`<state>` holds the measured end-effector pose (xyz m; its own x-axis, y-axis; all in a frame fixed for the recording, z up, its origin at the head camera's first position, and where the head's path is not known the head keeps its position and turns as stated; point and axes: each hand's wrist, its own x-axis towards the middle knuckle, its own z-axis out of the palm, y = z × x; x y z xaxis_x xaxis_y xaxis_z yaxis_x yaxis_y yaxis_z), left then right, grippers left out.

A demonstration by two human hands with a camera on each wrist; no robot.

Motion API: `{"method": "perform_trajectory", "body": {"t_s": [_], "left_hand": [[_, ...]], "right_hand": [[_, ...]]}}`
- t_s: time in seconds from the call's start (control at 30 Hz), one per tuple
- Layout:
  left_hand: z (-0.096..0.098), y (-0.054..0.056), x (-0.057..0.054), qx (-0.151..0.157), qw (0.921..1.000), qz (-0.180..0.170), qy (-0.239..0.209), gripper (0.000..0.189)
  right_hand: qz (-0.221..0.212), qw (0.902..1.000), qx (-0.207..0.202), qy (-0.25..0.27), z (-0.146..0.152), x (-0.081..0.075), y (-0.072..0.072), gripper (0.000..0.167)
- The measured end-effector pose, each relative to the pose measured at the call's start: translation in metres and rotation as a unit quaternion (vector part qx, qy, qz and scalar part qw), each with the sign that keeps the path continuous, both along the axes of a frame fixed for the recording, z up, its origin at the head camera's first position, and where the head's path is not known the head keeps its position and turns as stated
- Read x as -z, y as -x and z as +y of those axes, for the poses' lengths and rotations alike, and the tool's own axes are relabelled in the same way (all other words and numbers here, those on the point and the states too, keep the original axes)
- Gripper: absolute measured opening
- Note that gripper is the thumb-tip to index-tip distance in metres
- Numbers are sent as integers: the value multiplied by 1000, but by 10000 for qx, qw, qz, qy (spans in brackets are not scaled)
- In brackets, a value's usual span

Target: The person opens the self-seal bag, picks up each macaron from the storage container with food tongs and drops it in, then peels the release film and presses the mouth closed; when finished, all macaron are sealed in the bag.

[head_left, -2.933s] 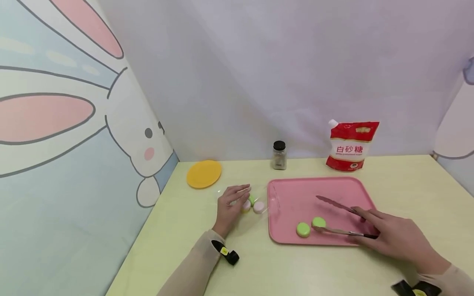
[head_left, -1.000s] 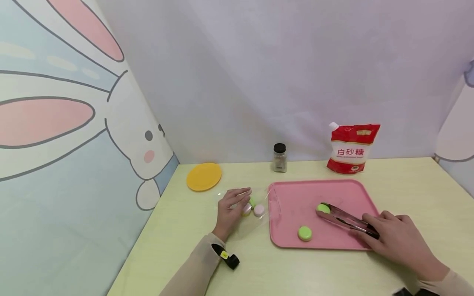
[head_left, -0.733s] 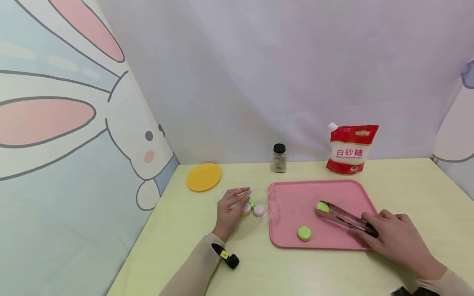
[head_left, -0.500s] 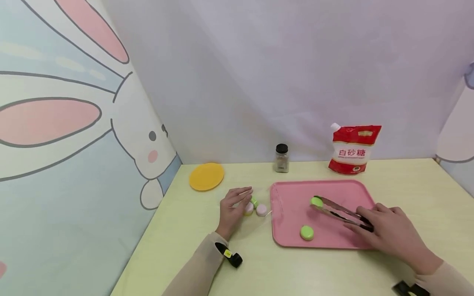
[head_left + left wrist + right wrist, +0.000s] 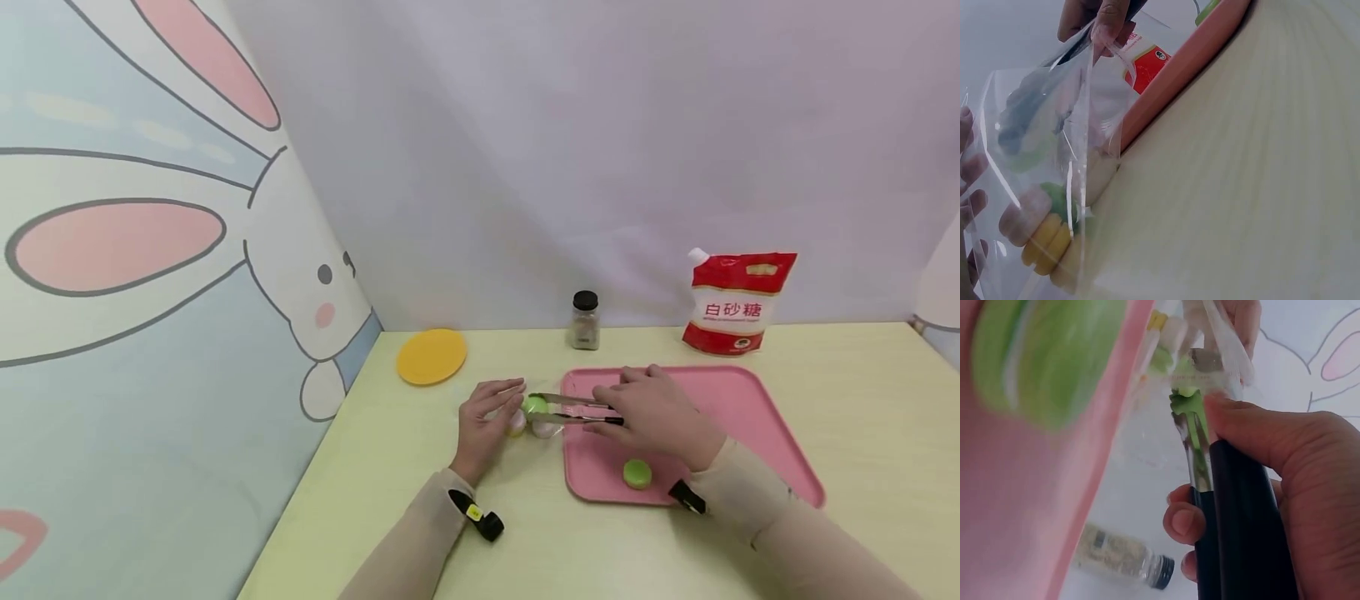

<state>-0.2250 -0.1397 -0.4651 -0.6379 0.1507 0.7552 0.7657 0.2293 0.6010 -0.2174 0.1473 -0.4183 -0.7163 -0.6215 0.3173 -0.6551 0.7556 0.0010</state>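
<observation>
My left hand (image 5: 486,425) holds a clear plastic bag (image 5: 1075,156) on the table; in the left wrist view its fingers lie along the bag's side. Pink, yellow and green macarons (image 5: 1049,240) sit low inside the bag. My right hand (image 5: 660,417) grips metal tongs (image 5: 573,419) by their black handles. Between the tong tips is a green macaron (image 5: 536,405), seen through the plastic in the left wrist view. Another green macaron (image 5: 637,474) lies on the pink tray (image 5: 738,408), below my right hand in the head view.
Behind the tray stand a black-lidded jar (image 5: 585,321) and a red and white sugar pouch (image 5: 737,304). A yellow plate (image 5: 431,357) lies at the back left of the table. The tray's left edge is close to the bag.
The tongs first closed on a green macaron on the tray. My right hand then carried it left to the bag. My left hand has stayed at the bag.
</observation>
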Motion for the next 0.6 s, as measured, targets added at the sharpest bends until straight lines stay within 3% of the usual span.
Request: {"method": "perform_trajectory", "body": {"t_s": [0.23, 0.37, 0.5, 0.6], "left_hand": [[1, -2, 1, -83, 9999, 55, 65, 19], [1, 0, 3, -17, 9999, 133, 60, 19], [-1, 13, 19, -33, 9997, 227, 81, 19], [-4, 19, 29, -133, 9997, 194, 99, 19]], "right_hand": [[277, 9988, -364, 194, -11, 2, -4, 41], [-244, 9996, -167, 11, -4, 3, -4, 56], [-729, 9970, 161, -181, 14, 1, -5, 71], [-901, 9955, 283, -86, 27, 0, -8, 69]]}}
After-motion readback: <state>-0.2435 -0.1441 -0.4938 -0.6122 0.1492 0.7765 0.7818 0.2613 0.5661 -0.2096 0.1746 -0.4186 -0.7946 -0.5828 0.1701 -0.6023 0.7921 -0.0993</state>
